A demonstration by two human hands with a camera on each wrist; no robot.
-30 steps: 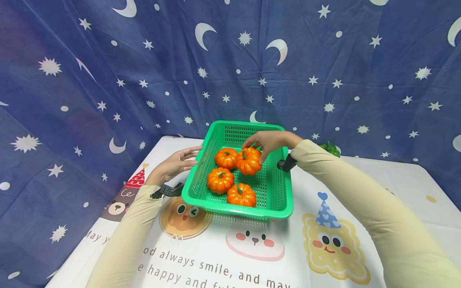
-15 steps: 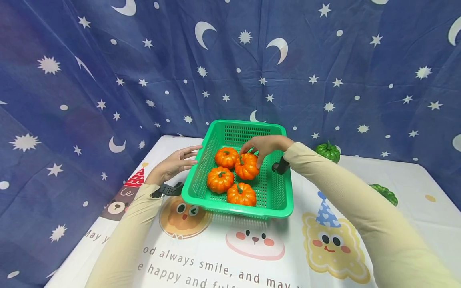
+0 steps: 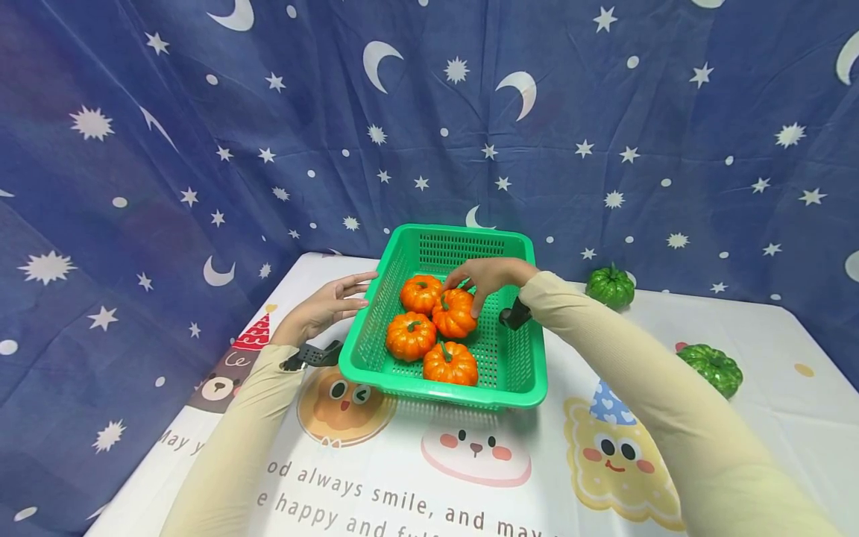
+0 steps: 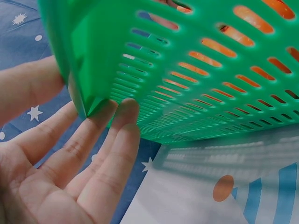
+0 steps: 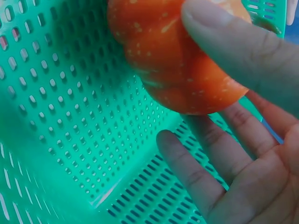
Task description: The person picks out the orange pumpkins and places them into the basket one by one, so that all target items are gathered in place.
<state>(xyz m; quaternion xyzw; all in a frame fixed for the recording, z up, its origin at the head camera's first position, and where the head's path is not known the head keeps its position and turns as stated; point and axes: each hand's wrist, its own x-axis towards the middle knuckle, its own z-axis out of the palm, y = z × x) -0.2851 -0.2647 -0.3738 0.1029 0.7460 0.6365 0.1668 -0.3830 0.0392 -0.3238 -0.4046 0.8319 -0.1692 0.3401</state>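
A green plastic basket (image 3: 523, 365) with slotted walls stands on the table. My right hand (image 3: 491, 276) reaches into it and grips an orange pumpkin (image 3: 455, 316) between thumb and fingers; the right wrist view has the thumb (image 5: 233, 37) across one side of it. Three more orange pumpkins lie in the basket: one farther back (image 3: 420, 293), one at the left (image 3: 410, 338) and one nearest the front (image 3: 450, 365). At the basket's left side, my left hand (image 3: 330, 303) touches the rim and outer wall with nearly straight fingers (image 4: 105, 186).
Two green pumpkins lie right of the basket, one at the back (image 3: 611, 286) and one farther right (image 3: 714, 370), beyond my right sleeve. A white printed tablecloth (image 3: 335, 477) covers the table. A blue curtain (image 3: 429, 119) with moons and stars hangs behind.
My right hand has lowered the pumpkin leftward, in among the other orange pumpkins. The right forearm shifted, uncovering the green pumpkins. My left hand has stayed at the rim.
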